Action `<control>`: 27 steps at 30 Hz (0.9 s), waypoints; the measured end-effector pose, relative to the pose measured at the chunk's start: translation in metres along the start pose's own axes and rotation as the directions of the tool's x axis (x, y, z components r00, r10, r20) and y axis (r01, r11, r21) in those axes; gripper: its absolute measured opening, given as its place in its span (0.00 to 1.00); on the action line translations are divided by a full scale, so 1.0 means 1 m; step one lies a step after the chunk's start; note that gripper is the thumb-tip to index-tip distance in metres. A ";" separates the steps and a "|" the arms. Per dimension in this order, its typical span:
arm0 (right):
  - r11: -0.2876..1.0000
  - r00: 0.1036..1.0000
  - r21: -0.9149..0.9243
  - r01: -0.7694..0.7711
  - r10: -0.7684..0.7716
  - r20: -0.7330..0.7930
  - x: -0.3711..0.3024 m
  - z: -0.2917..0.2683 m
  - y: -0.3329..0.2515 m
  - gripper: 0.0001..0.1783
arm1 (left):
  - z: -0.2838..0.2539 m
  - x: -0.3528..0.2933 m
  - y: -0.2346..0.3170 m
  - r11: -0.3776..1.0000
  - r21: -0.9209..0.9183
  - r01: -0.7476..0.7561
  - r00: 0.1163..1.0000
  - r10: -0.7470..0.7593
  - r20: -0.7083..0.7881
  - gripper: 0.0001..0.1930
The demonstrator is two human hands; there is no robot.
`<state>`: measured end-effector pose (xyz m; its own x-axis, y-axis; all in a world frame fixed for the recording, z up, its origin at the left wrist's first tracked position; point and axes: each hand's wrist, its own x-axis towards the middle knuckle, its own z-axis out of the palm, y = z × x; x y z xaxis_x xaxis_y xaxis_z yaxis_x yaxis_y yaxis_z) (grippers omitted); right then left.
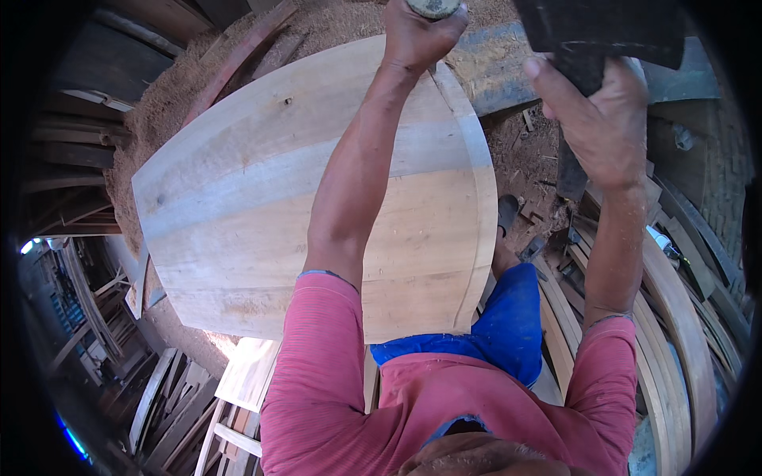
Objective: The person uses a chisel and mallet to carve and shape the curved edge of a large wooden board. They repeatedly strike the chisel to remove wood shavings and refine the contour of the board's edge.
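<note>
A wide curved wooden panel (262, 206), made of joined pale boards, lies in front of me. A narrow curved line runs along its right edge. At the far right corner of the panel my left hand (417, 40) is closed around an upright chisel (434, 6); its round handle end shows on top, and most of the blade is hidden below the hand. To the right, raised off the panel, my right hand (603, 123) grips a hatchet (607, 32) close to its broad dark head. The picture's top edge cuts off part of both tools.
Sawdust (159, 115) covers the ground beyond the panel. A wide plank (492, 67) lies past its far right corner. Long curved boards (675, 325) are stacked at my right, and a slatted wooden frame (250, 373) stands near left. Scrap wood (171, 404) piles up at lower left.
</note>
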<state>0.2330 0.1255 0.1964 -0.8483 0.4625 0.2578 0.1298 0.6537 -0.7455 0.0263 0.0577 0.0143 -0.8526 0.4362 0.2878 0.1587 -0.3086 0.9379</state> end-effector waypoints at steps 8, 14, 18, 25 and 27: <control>0.900 0.976 0.410 0.151 -0.070 -0.206 -0.016 -0.044 -0.008 0.05 | -0.007 0.007 0.018 0.979 0.196 -0.051 0.968 0.000 0.253 0.10; 0.855 0.906 0.346 0.386 -0.281 -0.316 -0.012 -0.062 -0.003 0.09 | -0.022 0.005 0.020 0.960 0.261 -0.097 0.938 0.000 0.346 0.10; 0.900 0.846 -0.075 0.430 -0.430 -0.314 0.001 -0.049 0.026 0.14 | -0.005 -0.012 0.019 0.983 0.134 -0.123 0.935 0.070 0.347 0.12; 0.848 0.976 -0.505 0.164 -0.064 0.210 0.033 0.005 0.027 0.21 | 0.000 -0.024 0.049 0.984 0.081 -0.161 0.937 0.126 0.326 0.22; 0.940 0.994 -0.331 0.085 -0.056 0.096 0.018 0.006 0.011 0.17 | 0.003 -0.018 0.033 0.990 0.098 -0.099 0.982 0.081 0.169 0.18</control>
<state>0.2167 0.1373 0.1895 -0.8998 0.3654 0.2385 0.2199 0.8518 -0.4755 0.0487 0.0421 0.0406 -0.7402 0.5464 0.3918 0.2905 -0.2656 0.9193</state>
